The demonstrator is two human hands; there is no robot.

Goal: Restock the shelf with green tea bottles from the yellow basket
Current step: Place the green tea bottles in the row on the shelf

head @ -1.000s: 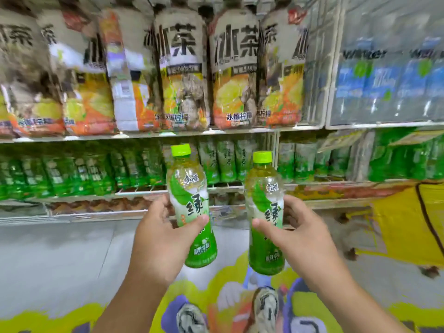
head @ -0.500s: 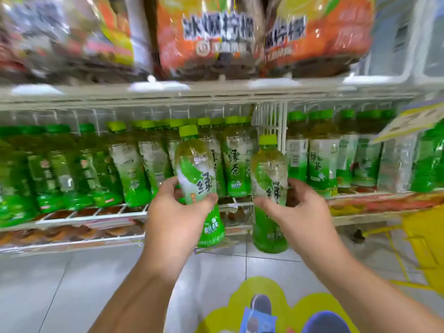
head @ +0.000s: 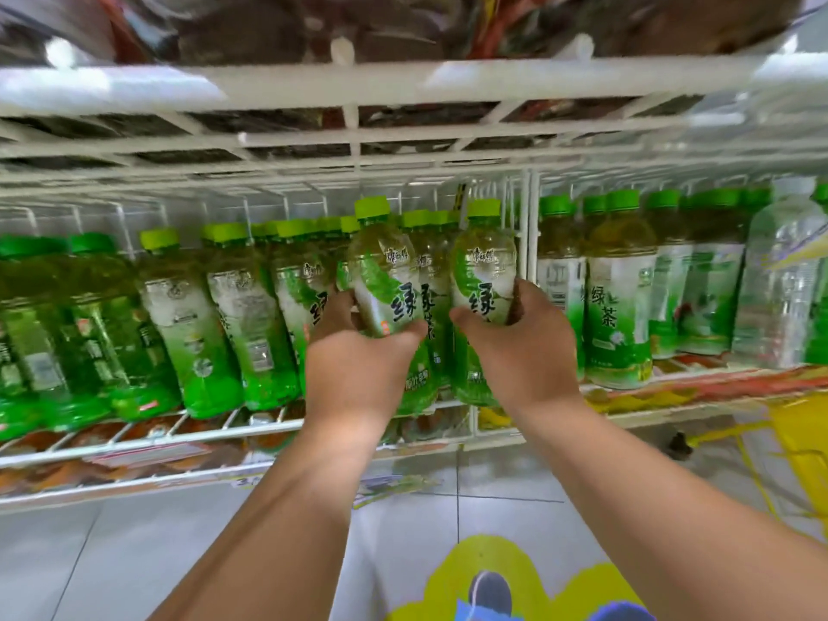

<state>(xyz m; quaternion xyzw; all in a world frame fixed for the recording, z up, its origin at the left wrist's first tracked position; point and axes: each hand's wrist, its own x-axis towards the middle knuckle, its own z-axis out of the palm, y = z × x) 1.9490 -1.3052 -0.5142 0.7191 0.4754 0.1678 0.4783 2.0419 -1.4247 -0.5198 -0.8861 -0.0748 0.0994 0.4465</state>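
The person's left hand is wrapped around the middle of one green tea bottle, thumb across the front of the label and fingers curled behind it, while the right hand grips a second green tea bottle in the same way. Both bottles stand close to upright, side by side and just apart, their light green caps level with the caps of the stocked bottles behind. They are held at the front edge of the white wire shelf, in front of a bottle already standing in that row, with their bases low over the shelf lip; whether they touch the wire cannot be told because the hands cover that part. To the left, a long row of shelved green tea bottles leans slightly, and to the right of a white wire divider more bottles stand upright, ending beside a clear water bottle. An upper wire rack spans the top of the view. At the far right edge, part of the yellow basket sits on the tiled floor, well apart from the hands.
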